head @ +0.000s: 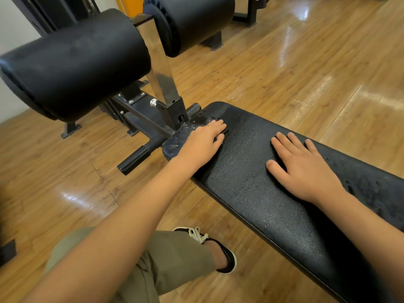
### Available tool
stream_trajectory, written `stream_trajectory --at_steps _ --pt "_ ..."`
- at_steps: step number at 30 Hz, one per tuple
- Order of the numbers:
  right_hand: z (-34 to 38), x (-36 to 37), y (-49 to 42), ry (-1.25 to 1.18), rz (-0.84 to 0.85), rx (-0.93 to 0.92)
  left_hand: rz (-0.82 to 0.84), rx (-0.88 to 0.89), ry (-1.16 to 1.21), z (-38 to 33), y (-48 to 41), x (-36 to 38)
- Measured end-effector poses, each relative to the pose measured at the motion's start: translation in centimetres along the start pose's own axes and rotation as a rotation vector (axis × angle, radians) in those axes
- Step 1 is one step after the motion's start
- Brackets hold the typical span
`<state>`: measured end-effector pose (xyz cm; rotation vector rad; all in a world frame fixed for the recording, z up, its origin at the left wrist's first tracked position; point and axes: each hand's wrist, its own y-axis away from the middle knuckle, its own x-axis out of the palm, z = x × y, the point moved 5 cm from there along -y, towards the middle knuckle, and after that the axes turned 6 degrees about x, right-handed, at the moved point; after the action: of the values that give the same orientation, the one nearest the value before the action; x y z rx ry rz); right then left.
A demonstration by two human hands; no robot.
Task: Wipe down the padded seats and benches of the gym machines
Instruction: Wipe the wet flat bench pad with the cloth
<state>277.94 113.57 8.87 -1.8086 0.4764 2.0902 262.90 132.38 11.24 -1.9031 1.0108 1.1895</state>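
Wooden flooring (284,62) lay beneath the padded bench (273,193), slanting from centre to lower right, where the right grip (303,169) lay flat and empty and the left grip (203,143) pressed its dusty end, cloth or none impossible to tell; wiping seemed underway, needing a rightward sweep next.
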Motion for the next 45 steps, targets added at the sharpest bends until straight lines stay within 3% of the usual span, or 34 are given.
stream_trajectory --at_steps 7,21,33,39,45 --pt "0.0 -0.1 0.1 0.005 0.009 0.001 0.027 -0.016 -0.038 -0.9 -2.1 0.0" --pt "0.2 -0.4 0.3 -0.015 0.014 -0.002 0.08 -0.055 -0.126 1.7 11.8 -2.7" --pt "0.1 -0.2 0.1 0.005 0.004 0.008 0.057 0.043 -0.133 -0.1 -1.3 0.0" --pt "-0.1 -0.1 0.0 0.003 0.015 0.011 0.07 -0.007 -0.157 0.6 -8.9 0.4" --pt "0.0 -0.1 0.0 0.002 0.008 0.009 0.078 0.085 -0.157 1.2 -5.7 -0.2"
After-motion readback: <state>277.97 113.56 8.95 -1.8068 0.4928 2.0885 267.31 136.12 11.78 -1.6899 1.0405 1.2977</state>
